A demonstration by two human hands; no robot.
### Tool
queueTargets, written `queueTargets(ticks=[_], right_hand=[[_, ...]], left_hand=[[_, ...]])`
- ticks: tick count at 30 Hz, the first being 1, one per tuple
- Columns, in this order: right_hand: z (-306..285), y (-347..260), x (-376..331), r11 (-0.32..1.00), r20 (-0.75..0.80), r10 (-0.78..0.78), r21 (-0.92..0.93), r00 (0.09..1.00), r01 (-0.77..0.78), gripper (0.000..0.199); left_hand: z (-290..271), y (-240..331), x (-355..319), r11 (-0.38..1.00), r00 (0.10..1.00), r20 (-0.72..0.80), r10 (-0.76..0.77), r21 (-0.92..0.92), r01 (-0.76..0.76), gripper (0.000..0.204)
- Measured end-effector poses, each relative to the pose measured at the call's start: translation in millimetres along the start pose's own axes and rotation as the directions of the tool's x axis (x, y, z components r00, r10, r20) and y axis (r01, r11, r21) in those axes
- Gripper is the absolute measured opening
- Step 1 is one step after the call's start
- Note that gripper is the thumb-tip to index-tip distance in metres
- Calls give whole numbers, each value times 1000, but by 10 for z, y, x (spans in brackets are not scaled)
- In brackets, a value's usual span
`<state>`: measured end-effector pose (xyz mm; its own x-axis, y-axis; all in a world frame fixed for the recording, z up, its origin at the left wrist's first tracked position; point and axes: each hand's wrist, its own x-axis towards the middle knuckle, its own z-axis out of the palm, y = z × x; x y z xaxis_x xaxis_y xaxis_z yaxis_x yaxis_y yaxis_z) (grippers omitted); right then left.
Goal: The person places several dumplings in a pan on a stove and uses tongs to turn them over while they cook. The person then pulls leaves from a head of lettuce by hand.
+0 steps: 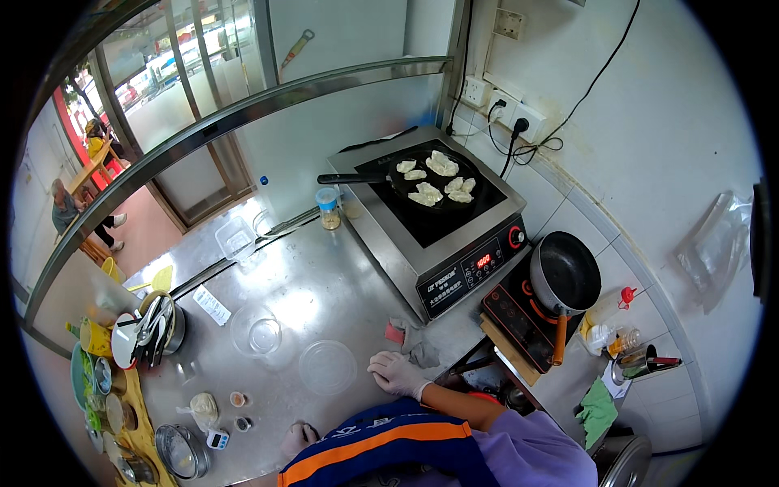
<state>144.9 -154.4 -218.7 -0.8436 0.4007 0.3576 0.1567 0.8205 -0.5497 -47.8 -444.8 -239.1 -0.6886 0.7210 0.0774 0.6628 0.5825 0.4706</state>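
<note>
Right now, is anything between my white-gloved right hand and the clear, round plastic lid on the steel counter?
Nothing visible: the lid lies left of your right hand; the crumpled grey cloth is off that line.

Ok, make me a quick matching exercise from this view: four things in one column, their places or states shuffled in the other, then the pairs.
1. right hand
2. grey cloth
3. frying pan
4. saucepan

A. on the larger cooktop, with pale food pieces in it
B. white-gloved, nothing visibly held
C. on the smaller cooktop, with an orange-brown handle
D. crumpled on the steel counter

Pairs: 1-B; 2-D; 3-A; 4-C
</note>
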Motion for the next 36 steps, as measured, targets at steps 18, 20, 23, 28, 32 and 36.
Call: queueTargets(ticks=[18, 20, 23, 28, 32, 36], right_hand=[[-21, -19, 6, 1000, 6, 19, -1, 1000, -19, 13], [-22, -19, 6, 1000, 14, 21, 0, 1000, -21, 12], [0, -4, 8, 1000, -6, 9, -4, 1000, -9, 11], [-15, -3, 0, 1000, 36, 16, -10, 999, -16, 15], [6, 31, -24, 999, 69, 24, -34, 997, -22, 19], [11, 35, -26, 999, 85, 32, -38, 996, -29, 21]], left_hand=[[4, 5, 5, 1000, 1000, -4, -3, -15, 3, 10], [-44, 79, 12, 999, 1000, 0, -30, -25, 29, 9], [-39, 79, 14, 998, 999, 13, -51, -36, 51, 8], [-26, 67, 18, 999, 1000, -16, 8, -32, -9, 8], [-13, 39, 16, 998, 999, -32, 41, -41, -42, 8], [39, -31, 0, 998, 998, -45, 53, -14, -54, 8]])
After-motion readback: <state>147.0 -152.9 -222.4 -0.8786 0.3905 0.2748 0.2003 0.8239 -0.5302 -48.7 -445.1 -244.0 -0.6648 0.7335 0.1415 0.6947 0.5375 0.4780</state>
